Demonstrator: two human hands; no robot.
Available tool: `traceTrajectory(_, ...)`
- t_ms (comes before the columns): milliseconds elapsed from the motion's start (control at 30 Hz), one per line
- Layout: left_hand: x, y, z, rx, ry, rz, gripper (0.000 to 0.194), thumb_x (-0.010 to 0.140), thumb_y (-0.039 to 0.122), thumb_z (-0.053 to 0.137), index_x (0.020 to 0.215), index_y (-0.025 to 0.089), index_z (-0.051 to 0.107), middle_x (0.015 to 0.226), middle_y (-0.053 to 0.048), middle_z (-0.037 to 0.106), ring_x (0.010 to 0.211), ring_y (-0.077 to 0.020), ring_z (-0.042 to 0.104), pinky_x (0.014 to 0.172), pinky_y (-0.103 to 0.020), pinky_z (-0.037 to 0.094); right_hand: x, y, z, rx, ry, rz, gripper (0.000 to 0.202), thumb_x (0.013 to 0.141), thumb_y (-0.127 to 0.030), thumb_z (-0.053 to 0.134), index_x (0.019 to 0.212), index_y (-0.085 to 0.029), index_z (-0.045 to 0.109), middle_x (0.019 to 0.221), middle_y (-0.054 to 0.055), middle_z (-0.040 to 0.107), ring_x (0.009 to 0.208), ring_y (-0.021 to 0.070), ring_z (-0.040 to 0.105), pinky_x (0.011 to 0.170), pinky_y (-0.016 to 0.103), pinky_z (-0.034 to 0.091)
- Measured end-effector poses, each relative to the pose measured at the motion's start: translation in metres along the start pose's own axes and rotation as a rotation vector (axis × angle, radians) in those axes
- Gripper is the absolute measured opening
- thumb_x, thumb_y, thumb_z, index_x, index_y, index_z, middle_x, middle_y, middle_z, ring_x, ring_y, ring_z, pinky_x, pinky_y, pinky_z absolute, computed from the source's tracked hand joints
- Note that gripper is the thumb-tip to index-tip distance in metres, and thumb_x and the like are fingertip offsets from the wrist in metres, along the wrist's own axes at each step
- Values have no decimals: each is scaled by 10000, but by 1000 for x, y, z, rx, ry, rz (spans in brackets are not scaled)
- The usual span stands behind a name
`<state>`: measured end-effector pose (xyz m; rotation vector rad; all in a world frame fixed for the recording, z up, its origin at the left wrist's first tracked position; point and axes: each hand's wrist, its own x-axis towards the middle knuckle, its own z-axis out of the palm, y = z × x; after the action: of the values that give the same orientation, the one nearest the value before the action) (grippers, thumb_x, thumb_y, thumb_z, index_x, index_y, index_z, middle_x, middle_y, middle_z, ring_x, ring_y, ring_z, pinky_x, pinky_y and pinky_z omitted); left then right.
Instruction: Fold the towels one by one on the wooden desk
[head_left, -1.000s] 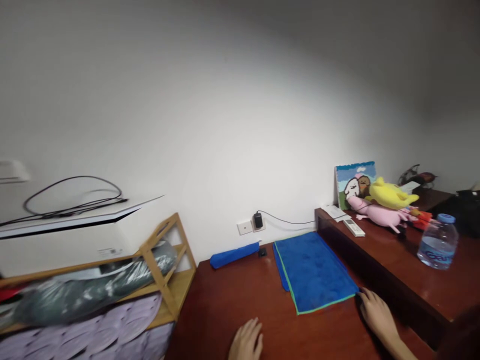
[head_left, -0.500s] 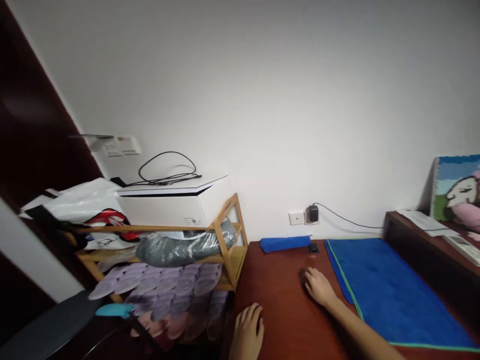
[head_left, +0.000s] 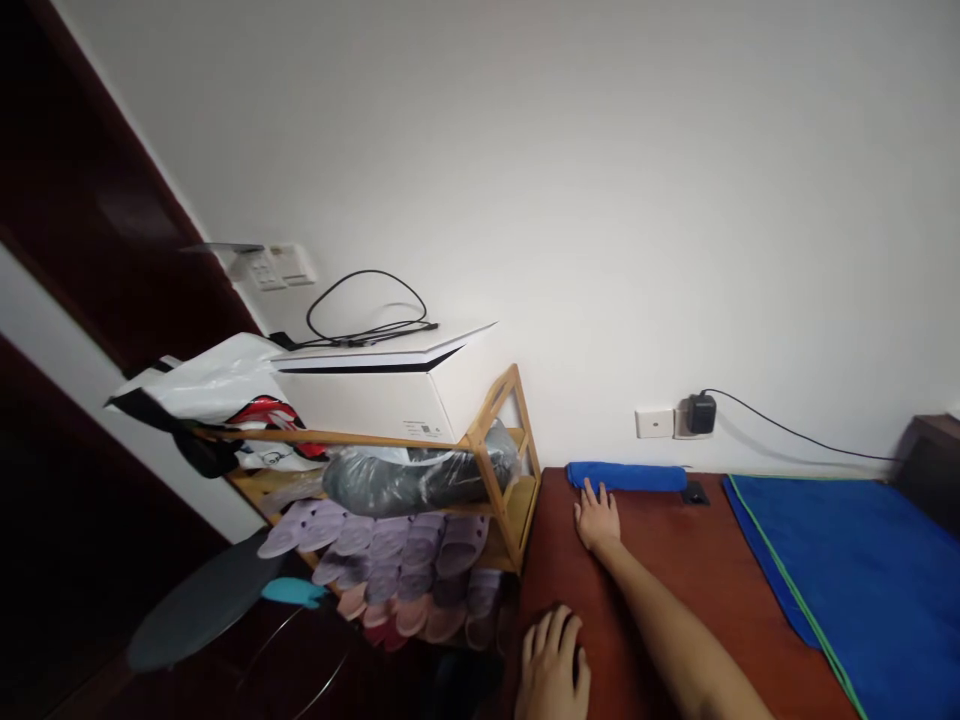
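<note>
My right hand [head_left: 598, 517] reaches across the red-brown tabletop [head_left: 697, 580], fingers stretched out and a little apart. Its fingertips come to the near edge of a blue folded or rolled cloth [head_left: 630, 477] that lies along the wall; whether they touch it I cannot tell. My left hand [head_left: 553, 668] lies flat at the table's front left edge, fingers extended, holding nothing. To the right, a large blue cloth with green edging [head_left: 862, 570] is spread over the table.
Left of the table stands a wooden rack [head_left: 517, 480] with a white box [head_left: 367, 395], a plastic-wrapped grey bundle [head_left: 412, 482] and several lilac clogs [head_left: 390, 540]. A black cable [head_left: 367, 330] lies on the box. A black adapter [head_left: 701, 413] is plugged into the wall, its cord running right.
My right hand has moved forward and left over the tabletop to the rolled blue cloth. My left hand stays by the table edge. The view has turned left.
</note>
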<state>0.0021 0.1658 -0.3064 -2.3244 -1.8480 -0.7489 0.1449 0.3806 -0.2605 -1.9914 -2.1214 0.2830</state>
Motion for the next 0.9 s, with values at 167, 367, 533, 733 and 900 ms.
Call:
traceTrajectory(167, 2, 18, -23, -33, -28, -42, 418, 945, 179, 527, 1300, 314, 703, 1412, -8, 693, 1321, -232, 600, 1144, -444, 464, -61, 16, 5, 110, 177, -92, 588, 1052, -285, 268, 1581, -131, 472, 1714, 98, 293, 1559, 320, 325, 1260, 495, 268)
traceTrajectory(367, 9, 23, -44, -215, 6, -10, 340, 988, 367, 532, 1246, 236, 711, 1271, -99, 746, 1233, -292, 651, 1120, -526, 474, -223, 27, 25, 337, 507, -253, 515, 1087, -386, 325, 1480, -199, 600, 1573, 116, 543, 1369, 282, 593, 1144, 464, 499)
traceTrajectory(533, 0, 41, -70, -570, 16, -78, 467, 957, 603, 496, 920, 215, 753, 955, -164, 783, 983, -342, 741, 968, -521, 553, -321, 13, 0, 526, 576, -244, 484, 1086, -408, 374, 1447, -223, 639, 1503, 112, 612, 1337, 284, 629, 1096, 437, 569)
traceTrajectory(733, -54, 106, -99, -1197, 183, -507, 596, 920, 742, 522, 1230, 244, 624, 1075, -148, 773, 1016, -301, 763, 913, -436, 600, -360, 7, -72, 863, 494, -171, 500, 1060, -528, 431, 1393, -261, 691, 1470, 90, 642, 1372, 285, 599, 1160, 468, 499)
traceTrajectory(900, -82, 137, -128, -1447, 151, -610, 640, 787, 733, 719, 1221, 266, 660, 1348, -122, 691, 1329, -332, 619, 1089, -434, 529, -388, -8, -106, 1074, 368, -159, 459, 999, -622, 534, 1262, -332, 775, 1350, 75, 728, 1318, 309, 643, 1165, 511, 480)
